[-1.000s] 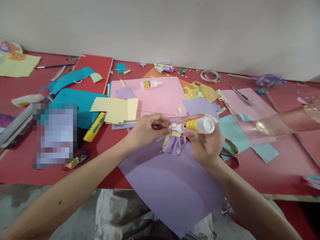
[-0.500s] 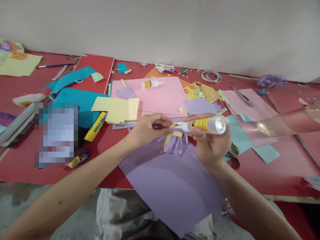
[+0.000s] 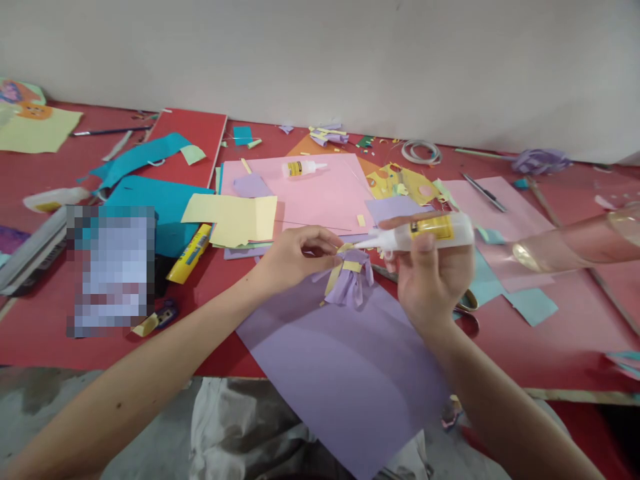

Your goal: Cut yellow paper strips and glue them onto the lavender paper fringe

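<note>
Closest in there's a pair of pale trousers (image 3: 240, 420), with the big purple sheet (image 3: 340, 360) poking off the table (image 3: 565, 347) edge over them, so I'll place everything by that sheet. The little purple paper bundle (image 3: 346, 290) with the yellow band sits over the sheet's far end, its upper end pinched in the left hand's (image 3: 295, 260) fingers. Right hand's (image 3: 435, 283) fingers are wrapped around a squeeze bottle (image 3: 437, 232), just past the sheet's far right side. What's changed: the bottle's swung rightward and lies flatter, so more of the bundle shows. Its nozzle is still right by the bundle's top (can't tell if it's touching), so I'd guess that spot's still being worked on. Scissors (image 3: 469, 303) lie right of the sheet, a yellow glue stick (image 3: 190, 255) left of it. Beyond the sheet the red tabletop's a mess of scraps, plus a pink sheet (image 3: 320, 200) carrying a second bottle (image 3: 300, 169), then a coil of tubing (image 3: 421, 152), then a plain pale wall (image 3: 320, 60).
</note>
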Motion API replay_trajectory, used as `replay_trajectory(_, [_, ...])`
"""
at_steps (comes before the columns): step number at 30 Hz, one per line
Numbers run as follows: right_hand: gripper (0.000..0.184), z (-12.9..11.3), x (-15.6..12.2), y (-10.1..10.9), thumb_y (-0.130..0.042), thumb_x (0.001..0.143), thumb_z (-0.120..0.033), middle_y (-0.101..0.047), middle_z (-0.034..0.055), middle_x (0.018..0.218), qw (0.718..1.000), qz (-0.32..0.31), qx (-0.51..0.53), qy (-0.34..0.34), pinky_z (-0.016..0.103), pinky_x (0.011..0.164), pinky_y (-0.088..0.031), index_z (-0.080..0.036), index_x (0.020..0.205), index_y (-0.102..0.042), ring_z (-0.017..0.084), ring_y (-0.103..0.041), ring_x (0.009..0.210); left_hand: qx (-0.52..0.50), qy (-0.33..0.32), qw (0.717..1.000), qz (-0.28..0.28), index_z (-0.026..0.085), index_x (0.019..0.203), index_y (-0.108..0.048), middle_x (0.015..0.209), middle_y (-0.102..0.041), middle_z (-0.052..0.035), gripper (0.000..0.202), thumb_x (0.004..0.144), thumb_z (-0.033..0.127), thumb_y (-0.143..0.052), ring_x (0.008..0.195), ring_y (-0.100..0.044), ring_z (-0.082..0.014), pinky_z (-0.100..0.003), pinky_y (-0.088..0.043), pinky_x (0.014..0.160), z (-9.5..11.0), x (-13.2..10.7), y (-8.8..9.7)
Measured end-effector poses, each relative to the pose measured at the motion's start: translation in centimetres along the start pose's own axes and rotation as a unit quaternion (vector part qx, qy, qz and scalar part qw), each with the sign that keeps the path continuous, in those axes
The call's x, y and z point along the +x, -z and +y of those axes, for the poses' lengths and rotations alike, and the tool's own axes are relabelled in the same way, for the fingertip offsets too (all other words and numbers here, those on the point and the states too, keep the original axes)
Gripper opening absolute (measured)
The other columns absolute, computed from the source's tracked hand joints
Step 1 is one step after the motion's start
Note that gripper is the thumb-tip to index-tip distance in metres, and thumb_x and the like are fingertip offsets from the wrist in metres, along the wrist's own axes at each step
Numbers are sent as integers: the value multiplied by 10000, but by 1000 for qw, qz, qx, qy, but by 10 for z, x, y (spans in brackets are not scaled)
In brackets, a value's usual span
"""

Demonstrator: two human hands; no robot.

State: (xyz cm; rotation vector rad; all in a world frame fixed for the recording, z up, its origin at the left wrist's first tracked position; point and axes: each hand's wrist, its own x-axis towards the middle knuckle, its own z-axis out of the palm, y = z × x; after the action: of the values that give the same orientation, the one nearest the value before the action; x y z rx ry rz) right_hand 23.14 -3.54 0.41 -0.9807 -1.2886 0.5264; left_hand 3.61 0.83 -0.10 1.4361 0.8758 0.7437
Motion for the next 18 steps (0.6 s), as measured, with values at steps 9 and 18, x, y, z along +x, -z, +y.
replay_trajectory(9, [168,24,10,8,-699,928,-363,-542,-59,757,993,17,91,-71,341,761,-612,-339,1065,-605,142,-673,723,-25,-4,1000,-6,160,934,-727,880,-757,-47,237,747,279,-810,798,-688,-138,-240,-522,721,0,1,1])
replay_trajectory(18, [398,16,-1,-3,-766,860,-287,-657,-37,880,980,-140,48,-131,303,701,-601,-320,1193,-551,144,-674,780,-41,-17,999,-14,153,896,-726,843,-752,-36,196,744,250,-803,779,-687,-133,-244,-523,730,1,0,-2])
